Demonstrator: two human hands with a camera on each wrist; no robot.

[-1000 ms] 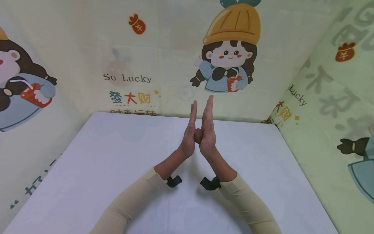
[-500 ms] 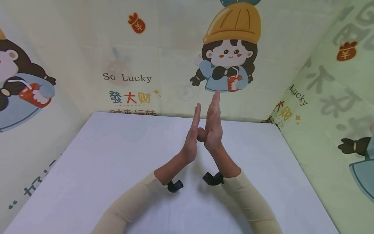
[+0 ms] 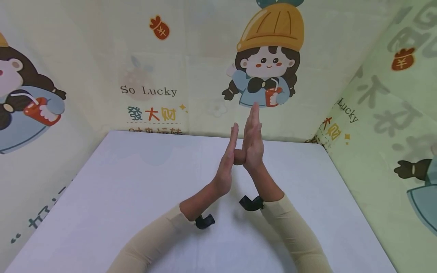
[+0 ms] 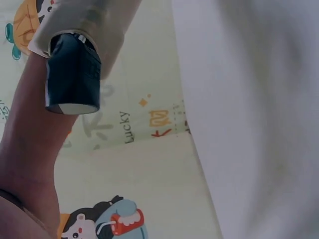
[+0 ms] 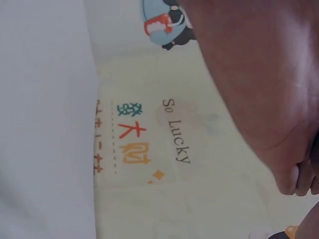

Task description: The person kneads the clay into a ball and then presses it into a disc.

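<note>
I've brown lump (image 3: 239, 157) at 3 o'clock from L grip (image 3: 226, 163), 8 o'clock from R grip (image 3: 254, 147); both straight-fingered, palms touching it; axis prob. 9-to-3, ends hidden.

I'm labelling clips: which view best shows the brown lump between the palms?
The head view: the brown lump shows between the left hand and right hand. Neither wrist view clearly shows it.

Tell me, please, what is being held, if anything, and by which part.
A small brown lump, held at its two opposite sides, between the left hand and the right hand.
</note>
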